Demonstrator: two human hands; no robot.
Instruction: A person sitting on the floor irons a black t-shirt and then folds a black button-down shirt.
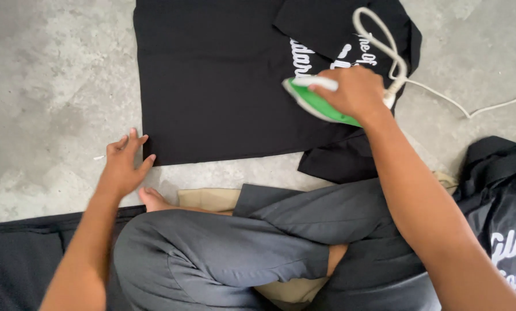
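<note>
Ironing in progress: right hand (355,92) runs a green and white iron (315,101) over a black T-shirt (212,86) laid flat on the concrete floor (50,75)

Right hand is wrapped around the iron's handle, the soleplate resting on the shirt's right part near the white lettering; left hand (122,167) is open, fingers spread, fingertips touching the shirt's lower left corner to pin it flat. Judged step: pressing the printed side while the hem is held; the next pass seems to call for a slow glide leftward, cloth kept taut, and the white cord (396,63) kept off the fabric. Count: one iron, one cord, one shirt spread out, one more black printed garment (508,201) heaped at the right, one dark cloth (16,259) at lower left
</note>
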